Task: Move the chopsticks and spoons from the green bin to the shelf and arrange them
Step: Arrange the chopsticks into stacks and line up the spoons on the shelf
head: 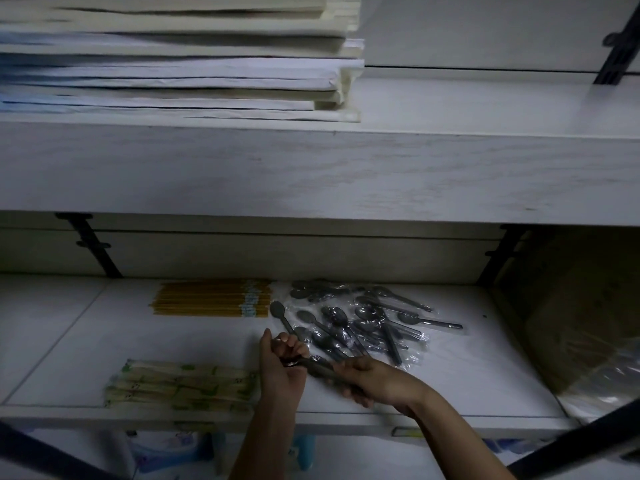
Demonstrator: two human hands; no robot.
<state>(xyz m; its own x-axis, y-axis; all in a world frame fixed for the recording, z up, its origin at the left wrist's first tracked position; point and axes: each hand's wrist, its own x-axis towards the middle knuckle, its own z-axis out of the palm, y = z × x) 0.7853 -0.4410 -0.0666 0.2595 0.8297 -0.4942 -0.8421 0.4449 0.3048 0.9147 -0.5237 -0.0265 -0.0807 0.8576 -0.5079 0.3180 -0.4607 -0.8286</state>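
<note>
Grey metal, wrapped in clear crinkly film: both hands clasp one bundle of spoons (320, 368) low over the shelf (485, 372), the left hand (282, 367) closed around its bowl end, the right hand (372, 381) clenched on the handles. It looks stiff and fairly light, but the film is probably slippery, so gripping both ends seems wise. Left of the hands lie pale paper-sleeved chopsticks (181, 384). Beyond, loose wrapped spoons (360, 320) sprawl untidily, beside yellow chopsticks (211, 298) neatly stacked farther back.

Two chopstick bundles (211, 302), many wrapped spoons (360, 323)
</note>
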